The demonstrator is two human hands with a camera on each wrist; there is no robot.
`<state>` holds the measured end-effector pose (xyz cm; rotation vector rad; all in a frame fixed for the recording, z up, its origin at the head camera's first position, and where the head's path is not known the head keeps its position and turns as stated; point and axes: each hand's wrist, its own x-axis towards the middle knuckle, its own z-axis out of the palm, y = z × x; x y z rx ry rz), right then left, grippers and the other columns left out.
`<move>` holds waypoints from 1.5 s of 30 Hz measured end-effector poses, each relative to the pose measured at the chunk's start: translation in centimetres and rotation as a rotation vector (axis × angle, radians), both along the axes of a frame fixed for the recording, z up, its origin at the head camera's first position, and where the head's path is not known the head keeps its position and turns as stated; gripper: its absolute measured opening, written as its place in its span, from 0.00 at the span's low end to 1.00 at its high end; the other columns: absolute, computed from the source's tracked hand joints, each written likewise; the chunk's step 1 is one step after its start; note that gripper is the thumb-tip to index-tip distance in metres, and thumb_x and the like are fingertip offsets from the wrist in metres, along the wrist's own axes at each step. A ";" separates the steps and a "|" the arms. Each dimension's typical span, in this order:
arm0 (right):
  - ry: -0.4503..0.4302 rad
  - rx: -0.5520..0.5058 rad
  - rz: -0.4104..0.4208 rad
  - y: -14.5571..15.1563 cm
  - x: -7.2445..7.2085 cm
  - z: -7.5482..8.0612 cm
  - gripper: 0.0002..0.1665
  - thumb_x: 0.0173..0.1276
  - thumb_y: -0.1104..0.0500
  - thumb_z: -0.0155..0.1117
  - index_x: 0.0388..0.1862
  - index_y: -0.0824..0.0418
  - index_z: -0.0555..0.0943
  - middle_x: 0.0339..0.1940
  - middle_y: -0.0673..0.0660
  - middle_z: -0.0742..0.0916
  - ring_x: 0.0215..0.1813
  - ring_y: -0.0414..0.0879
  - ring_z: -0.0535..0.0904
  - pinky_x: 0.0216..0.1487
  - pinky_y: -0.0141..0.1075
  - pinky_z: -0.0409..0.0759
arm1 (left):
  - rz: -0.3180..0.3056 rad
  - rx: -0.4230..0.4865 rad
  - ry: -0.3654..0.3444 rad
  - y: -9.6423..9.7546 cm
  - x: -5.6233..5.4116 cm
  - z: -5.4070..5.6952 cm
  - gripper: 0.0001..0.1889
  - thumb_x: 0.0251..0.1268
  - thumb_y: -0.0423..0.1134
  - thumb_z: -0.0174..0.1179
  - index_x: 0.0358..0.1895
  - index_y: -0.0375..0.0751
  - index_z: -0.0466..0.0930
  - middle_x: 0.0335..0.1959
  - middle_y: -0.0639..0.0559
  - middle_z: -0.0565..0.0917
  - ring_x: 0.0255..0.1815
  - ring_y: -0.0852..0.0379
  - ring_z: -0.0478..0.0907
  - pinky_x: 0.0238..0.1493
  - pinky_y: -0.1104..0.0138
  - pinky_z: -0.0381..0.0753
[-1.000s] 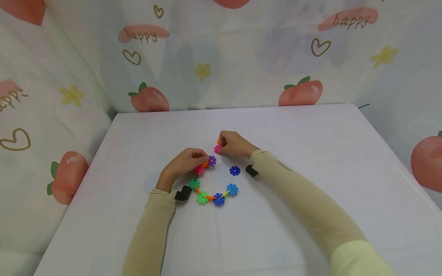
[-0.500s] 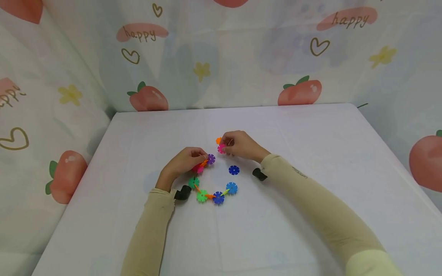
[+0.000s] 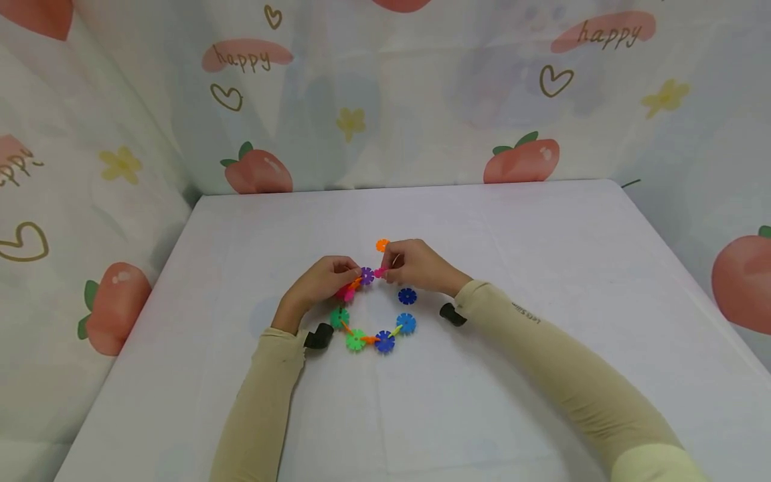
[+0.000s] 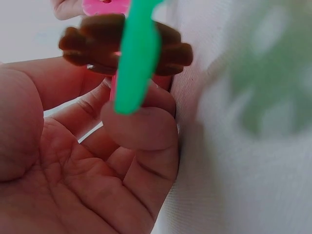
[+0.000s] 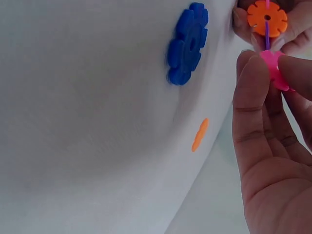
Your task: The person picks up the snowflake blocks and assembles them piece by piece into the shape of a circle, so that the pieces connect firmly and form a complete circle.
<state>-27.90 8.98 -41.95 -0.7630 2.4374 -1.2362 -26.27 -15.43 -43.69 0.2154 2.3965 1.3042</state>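
Note:
A curved chain of slotted plastic snowflake discs lies on the white table, with a green disc [image 3: 340,318], a light green disc [image 3: 356,340] and a light blue disc [image 3: 406,324] among its links. My left hand [image 3: 325,280] pinches the chain's upper end, just behind the purple disc [image 3: 367,276]. A pink disc [image 5: 274,68] is pinched between thumb and fingers of my right hand [image 3: 421,264]. Its edge meets the purple disc; whether their slots interlock I cannot tell. In the left wrist view, a brown disc [image 4: 100,41] and a blurred green disc [image 4: 137,58] hang before the curled fingers.
A loose dark blue disc [image 3: 407,296] lies below my right hand. Beyond that hand lies a loose orange disc [image 3: 382,246]. Patterned cloth [image 3: 415,120] rises behind the table's far edge. Black wrist mounts [image 3: 319,336] sit under both wrists.
The right hand has lifted the pink disc from beside the orange disc, turned it edge-on and brought it to the purple disc. The left hand has stayed nearly still; the chain's lower part shifted slightly.

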 end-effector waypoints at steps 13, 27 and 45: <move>0.099 0.008 0.022 -0.3 0.4 -0.5 0.08 0.71 0.71 0.69 0.33 0.63 0.81 0.33 0.55 0.89 0.31 0.46 0.83 0.37 0.36 0.84 | -0.008 0.013 -0.019 0.2 0.0 0.1 0.12 0.85 0.43 0.57 0.53 0.38 0.84 0.34 0.47 0.78 0.33 0.52 0.72 0.37 0.64 0.73; 0.152 0.001 -0.008 -1.0 0.8 -1.0 0.07 0.71 0.72 0.70 0.32 0.66 0.85 0.30 0.54 0.88 0.32 0.46 0.81 0.38 0.36 0.83 | 0.038 0.063 0.011 0.7 0.2 -0.5 0.10 0.85 0.40 0.58 0.50 0.36 0.84 0.33 0.48 0.79 0.33 0.53 0.73 0.39 0.64 0.72; 0.087 -0.003 -0.056 -1.3 0.2 -1.2 0.04 0.69 0.71 0.73 0.33 0.66 0.87 0.35 0.56 0.90 0.36 0.46 0.87 0.38 0.35 0.84 | 0.044 0.110 -0.053 1.0 0.2 -0.3 0.11 0.87 0.37 0.53 0.51 0.33 0.81 0.37 0.44 0.87 0.32 0.54 0.74 0.38 0.66 0.73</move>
